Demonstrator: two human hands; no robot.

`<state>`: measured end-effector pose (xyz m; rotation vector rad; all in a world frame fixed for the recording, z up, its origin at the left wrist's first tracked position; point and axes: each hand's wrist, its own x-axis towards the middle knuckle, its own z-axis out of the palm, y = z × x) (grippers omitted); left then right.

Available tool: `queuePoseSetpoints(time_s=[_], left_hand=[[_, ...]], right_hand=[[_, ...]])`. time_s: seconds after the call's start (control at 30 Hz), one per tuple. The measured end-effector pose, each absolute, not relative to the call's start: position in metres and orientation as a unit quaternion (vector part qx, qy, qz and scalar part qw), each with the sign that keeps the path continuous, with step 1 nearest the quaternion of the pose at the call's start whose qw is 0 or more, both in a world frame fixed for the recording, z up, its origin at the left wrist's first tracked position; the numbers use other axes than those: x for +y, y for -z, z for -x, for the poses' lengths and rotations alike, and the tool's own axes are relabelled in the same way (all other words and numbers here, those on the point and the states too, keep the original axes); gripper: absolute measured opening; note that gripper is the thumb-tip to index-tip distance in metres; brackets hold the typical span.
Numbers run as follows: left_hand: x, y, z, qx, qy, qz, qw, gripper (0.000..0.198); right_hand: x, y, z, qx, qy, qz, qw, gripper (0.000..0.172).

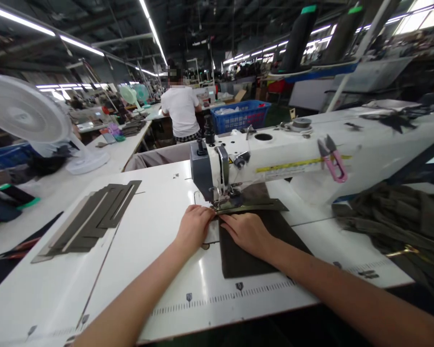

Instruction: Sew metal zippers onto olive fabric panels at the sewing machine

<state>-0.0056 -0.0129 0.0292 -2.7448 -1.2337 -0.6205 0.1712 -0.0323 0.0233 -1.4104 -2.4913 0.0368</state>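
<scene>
A dark olive fabric panel [253, 255] lies under the needle area of a white sewing machine [289, 159], with a narrow olive strip [264, 206] across it by the presser foot [224, 200]. My left hand [196, 224] is at the panel's left edge, fingers bent together and closed on the fabric right by the foot. Flat on top of the panel rests my right hand [248, 233], its fingers stretched toward the left hand, touching the cloth just in front of the strip. The needle point and the left fingertips' exact hold are partly hidden.
Stacked olive cut pieces [90, 219] lie on the table's left. Pink-handled thread snips [332, 159] sit against the machine arm. Bunched olive fabric [401, 221] with a zipper lies at right. A white fan [25, 111], a blue basket [240, 115] and a person [183, 111] are beyond.
</scene>
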Motion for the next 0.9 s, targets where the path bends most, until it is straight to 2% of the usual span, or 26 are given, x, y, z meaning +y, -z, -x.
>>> queuePoseSetpoints(time_s=[0.13,0.3,0.47,0.9], left_hand=[[-0.020,-0.026,0.003,-0.395,0.179,0.898,0.077,0.017],[-0.025,-0.028,-0.004,-0.394,0.147,0.898,0.128,0.016],[-0.025,-0.029,-0.009,-0.390,0.149,0.895,0.159,0.020],[-0.019,-0.026,-0.012,-0.392,0.138,0.897,0.153,0.021]], right_hand=[[-0.036,-0.021,-0.173,-0.880,0.013,0.448,0.160,0.024],[-0.034,-0.015,-0.173,-0.855,0.094,0.432,0.270,0.026],[-0.031,-0.009,-0.174,-0.865,0.031,0.440,0.237,0.032],[-0.025,-0.013,-0.176,-0.876,0.002,0.445,0.183,0.033]])
